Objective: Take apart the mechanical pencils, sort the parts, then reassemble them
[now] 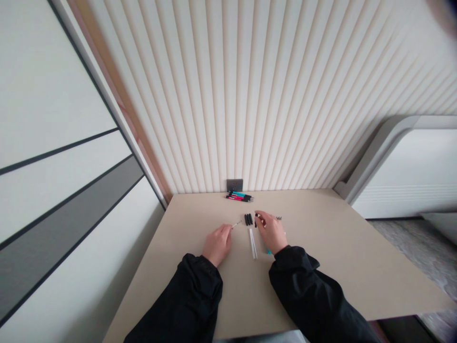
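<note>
My left hand (217, 242) is closed on a thin white pen refill (236, 224), whose tip points up and to the right. My right hand (270, 232) pinches a short black pen grip (256, 220) between thumb and fingers. Just left of it, several black pen grips (248, 219) lie side by side. Between the hands rest long thin white refills (253, 244). Partly under the right hand shows a blue piece (269, 251), mostly hidden. Small dark metallic parts (279, 218) lie beyond that hand.
Several pens (240, 196) in blue, red and black lie in a pile at the back of the beige table (171, 286). Behind them a dark wall socket (234, 185) sits on the ribbed wall. A white cabinet stands left, a bed headboard (410, 171) right.
</note>
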`<state>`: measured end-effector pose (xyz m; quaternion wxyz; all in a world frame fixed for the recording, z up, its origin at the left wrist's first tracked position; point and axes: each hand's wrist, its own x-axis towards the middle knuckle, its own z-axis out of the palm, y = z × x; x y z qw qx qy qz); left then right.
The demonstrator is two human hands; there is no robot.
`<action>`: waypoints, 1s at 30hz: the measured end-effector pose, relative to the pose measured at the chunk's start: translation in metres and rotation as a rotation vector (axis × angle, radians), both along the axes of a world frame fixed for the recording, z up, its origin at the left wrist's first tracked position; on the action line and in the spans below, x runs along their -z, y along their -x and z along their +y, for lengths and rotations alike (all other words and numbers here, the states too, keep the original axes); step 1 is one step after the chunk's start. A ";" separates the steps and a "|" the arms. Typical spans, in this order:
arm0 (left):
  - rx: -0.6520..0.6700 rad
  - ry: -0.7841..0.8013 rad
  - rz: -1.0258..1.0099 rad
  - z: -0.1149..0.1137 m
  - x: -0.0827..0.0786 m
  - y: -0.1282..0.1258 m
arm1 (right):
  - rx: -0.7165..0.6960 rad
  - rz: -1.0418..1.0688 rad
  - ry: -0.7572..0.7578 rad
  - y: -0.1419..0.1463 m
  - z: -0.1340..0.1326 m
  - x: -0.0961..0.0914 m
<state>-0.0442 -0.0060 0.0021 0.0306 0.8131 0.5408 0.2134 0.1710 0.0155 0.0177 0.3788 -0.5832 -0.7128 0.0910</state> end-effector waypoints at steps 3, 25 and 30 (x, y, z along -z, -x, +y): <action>-0.014 -0.003 0.004 -0.001 0.000 0.000 | 0.018 0.022 0.056 -0.001 0.013 -0.006; -0.034 0.121 0.048 -0.007 -0.010 0.000 | 0.137 -0.333 0.468 0.009 0.046 0.003; -0.036 0.146 0.043 -0.007 -0.012 -0.001 | 0.107 -0.358 0.503 0.007 0.043 0.002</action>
